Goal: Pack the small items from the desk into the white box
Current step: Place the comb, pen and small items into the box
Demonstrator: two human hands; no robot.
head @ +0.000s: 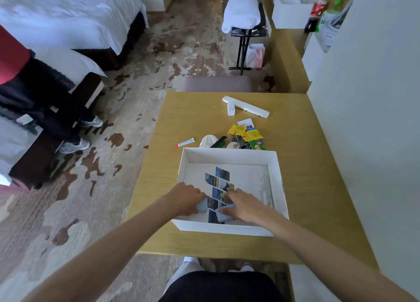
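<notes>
Tip: lay the soft stuff flat first

Head view: the white box [229,155] sits on the wooden desk [306,165]. The left hand [186,201] grips a pale blue piece [203,206]. The right hand [246,207] curls over a second pale blue piece [223,212]. Both are low at the box's near side, over a glossy printed sheet [247,176]. The pieces look soft and cloth-like, so I'd flatten them against the near wall. Crinkly yellow sachets [236,130] and a small red-capped tube [185,142] wait just behind the box.

Soft, dimmish light, bluish cast; faint shadows; wide-angle bending at edges; bed [68,17] perhaps motion-blurred.
</notes>
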